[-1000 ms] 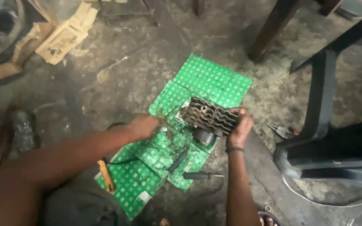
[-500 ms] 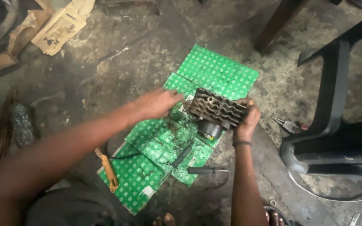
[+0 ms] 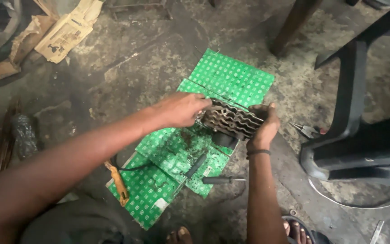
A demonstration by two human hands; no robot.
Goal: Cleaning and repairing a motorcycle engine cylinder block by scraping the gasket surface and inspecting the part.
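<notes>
Two bare hands grip a grimy, finned metal engine part (image 3: pixel 231 119) over green printed sheets (image 3: pixel 195 144) spread on a stained concrete floor (image 3: pixel 150 58). The left hand (image 3: pixel 183 109) clasps the part's near-left end, its fingers curled over the edge and partly hidden behind the metal; the right hand (image 3: pixel 262 124), a dark band at its wrist, clamps the opposite end with the thumb on top. The part is a blocky casting with rows of wavy cooling fins, dull grey and caked with rust-brown dirt, held just above the sheets, which are thin, glossy and flecked with dark oily spots. A round black piece beneath the casting is too shadowed to make out.

On the sheets near the person lie a black-handled screwdriver (image 3: pixel 222 180) and a second dark tool (image 3: pixel 194 166) that is hard to identify. An orange-handled tool (image 3: pixel 119 183) with a black cord rests at the sheets' left edge. Pliers (image 3: pixel 305 130) sit on the floor beside a black plastic chair (image 3: pixel 357 140), which is cut off at the right. Torn cardboard (image 3: pixel 64 31) lies crumpled at upper left. Toes in a sandal (image 3: pixel 301 230) show at the bottom edge.
</notes>
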